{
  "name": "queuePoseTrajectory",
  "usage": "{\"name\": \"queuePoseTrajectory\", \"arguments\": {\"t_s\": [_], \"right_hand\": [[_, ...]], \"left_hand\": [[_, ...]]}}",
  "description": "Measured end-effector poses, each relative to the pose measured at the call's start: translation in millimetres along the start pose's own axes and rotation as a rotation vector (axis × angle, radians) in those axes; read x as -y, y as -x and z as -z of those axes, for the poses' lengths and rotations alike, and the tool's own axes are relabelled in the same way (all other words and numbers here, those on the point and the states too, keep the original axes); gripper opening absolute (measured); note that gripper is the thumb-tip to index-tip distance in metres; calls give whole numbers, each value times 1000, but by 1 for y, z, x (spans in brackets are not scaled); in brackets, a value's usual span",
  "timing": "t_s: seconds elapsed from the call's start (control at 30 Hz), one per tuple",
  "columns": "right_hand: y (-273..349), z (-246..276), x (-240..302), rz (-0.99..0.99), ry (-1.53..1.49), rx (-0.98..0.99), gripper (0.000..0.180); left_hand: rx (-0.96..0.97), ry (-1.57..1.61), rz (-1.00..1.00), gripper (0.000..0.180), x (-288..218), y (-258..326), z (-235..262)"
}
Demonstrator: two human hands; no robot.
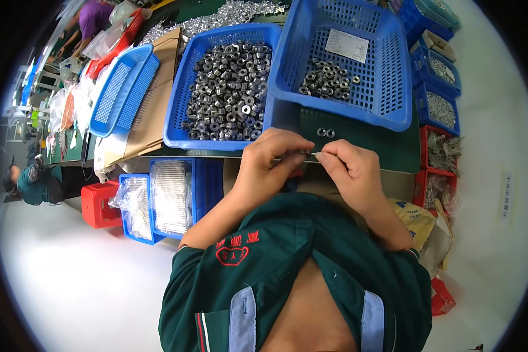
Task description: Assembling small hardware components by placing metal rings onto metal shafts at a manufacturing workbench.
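Just above the near table edge, a tiny, slim, pale-and-dark piece (317, 155) is held between the bare left hand (267, 161) and the bare right hand (353, 170). It is pinched from one side by the left thumb and fingers, and from the other by the right thumb and forefinger; its exact form is too small to be told, and it is partly covered by the fingertips. For good control, both wrists should be kept low and steady, pressure should be kept light, and the two fingertip grips are best held in line so that the piece is not twisted or let slip. Work over the dark green tabletop (387, 151) is advised, since anything dropped nearer the body could be lost on the floor.

Just beyond the fingers, two shiny round metal rings (325, 133) are set side by side and should not be knocked by the knuckles. Farther off, a deep blue plastic basket (173, 111) is filled with dark grey metal rings (232, 88); beside it, in a larger blue perforated basket (390, 79), a smaller ring heap (325, 81) and a white paper sheet (347, 46) are held.
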State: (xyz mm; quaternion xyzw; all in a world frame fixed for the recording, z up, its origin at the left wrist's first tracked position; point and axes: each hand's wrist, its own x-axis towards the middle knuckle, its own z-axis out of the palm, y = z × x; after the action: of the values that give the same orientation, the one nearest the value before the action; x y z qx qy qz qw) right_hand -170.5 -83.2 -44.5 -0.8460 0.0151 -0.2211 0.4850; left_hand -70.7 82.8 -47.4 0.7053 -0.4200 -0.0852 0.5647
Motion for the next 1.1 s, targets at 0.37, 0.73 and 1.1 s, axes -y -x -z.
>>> {"name": "queuePoseTrajectory", "arguments": {"t_s": [0.37,0.73,1.1], "right_hand": [[-4,21,9,233,250,-23,10],[-3,7,9,98,42,-2,10],[-1,1,13,366,432,-48,12]], "left_hand": [[70,936,593,21,11,2,8],[93,1344,678,19,22,3,0],[-87,1011,581,19,7,7,-4]]}}
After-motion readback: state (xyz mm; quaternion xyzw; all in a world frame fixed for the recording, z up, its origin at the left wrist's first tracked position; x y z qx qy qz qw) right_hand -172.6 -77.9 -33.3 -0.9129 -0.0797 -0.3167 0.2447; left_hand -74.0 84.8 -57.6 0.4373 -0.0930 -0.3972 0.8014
